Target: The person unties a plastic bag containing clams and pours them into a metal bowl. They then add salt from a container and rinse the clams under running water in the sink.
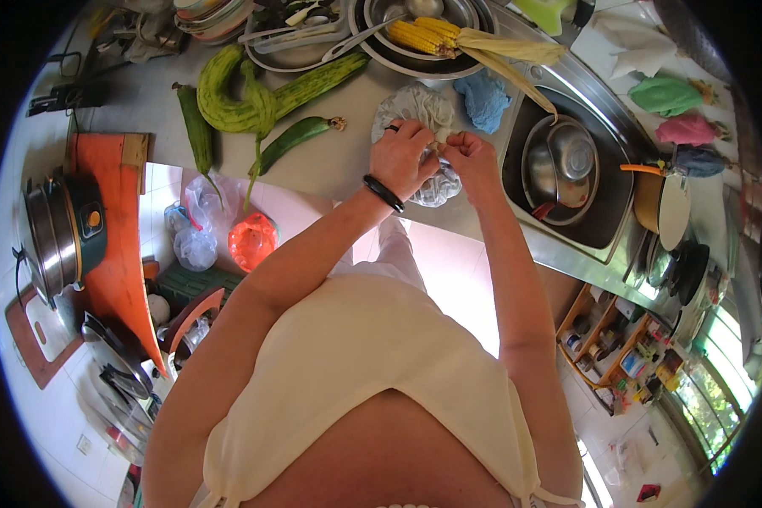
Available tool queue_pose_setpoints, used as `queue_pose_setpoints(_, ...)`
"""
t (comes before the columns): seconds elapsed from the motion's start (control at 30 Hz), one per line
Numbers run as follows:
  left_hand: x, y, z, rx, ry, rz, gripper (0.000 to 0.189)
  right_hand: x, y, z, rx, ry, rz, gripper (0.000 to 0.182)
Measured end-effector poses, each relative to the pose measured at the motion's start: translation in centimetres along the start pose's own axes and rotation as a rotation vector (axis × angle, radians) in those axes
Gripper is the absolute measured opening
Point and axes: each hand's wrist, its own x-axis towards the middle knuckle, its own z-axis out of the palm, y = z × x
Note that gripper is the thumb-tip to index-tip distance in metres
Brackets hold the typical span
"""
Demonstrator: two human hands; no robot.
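Note:
A crumpled, translucent grey-white plastic bag (413,101) with a pattern lies near the front edge of the steel counter; its contents cannot be made out. My left hand (401,157), wearing a black ring and a black bangle, grips the bag from above. From the other side, my right hand (471,155) pinches a gathered pale part of it between thumb and fingers, close to the left fingertips. Just behind the bag sits a crumpled blue cloth (482,100). The bag's middle is partly hidden under my hands.
Large curved green gourds (238,105) and smaller ones lie to the left. Behind stand nested metal bowls (381,60) with corn cobs (419,37). At right, a sink (521,171) holds a steel basin (536,190); a handled pot (651,203) stands beyond it.

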Motion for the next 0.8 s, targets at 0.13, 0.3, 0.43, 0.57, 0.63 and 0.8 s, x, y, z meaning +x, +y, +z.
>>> queue_pose_setpoints(0.13,-0.1,0.3,0.1,0.033,-0.009,-0.062,0.018,0.6,-1.0,-0.8,-0.047,-0.1,0.041,0.016)
queue_pose_setpoints(0.3,0.1,0.9,1.0,0.179,-0.02,-0.121,0.021,2.2,-0.5,-1.1,-0.133,-0.188,-0.024,0.017)
queue_pose_setpoints(0.43,0.1,0.9,1.4,0.274,-0.023,-0.072,0.024,2.1,-1.1,-0.7,-0.131,-0.208,-0.005,0.014)
queue_pose_setpoints(0.57,0.3,0.4,1.6,0.294,-0.044,-0.03,0.025,2.5,-0.6,-0.4,-0.211,-0.18,-0.063,0.016)
queue_pose_setpoints(0.63,0.5,0.5,1.5,0.302,-0.05,-0.015,0.025,2.7,-0.5,-0.6,-0.306,-0.168,-0.105,0.019)
queue_pose_setpoints(0.8,0.6,0.6,1.5,0.366,-0.114,-0.001,0.024,2.4,-0.2,-0.9,-0.598,-0.091,-0.313,0.022)
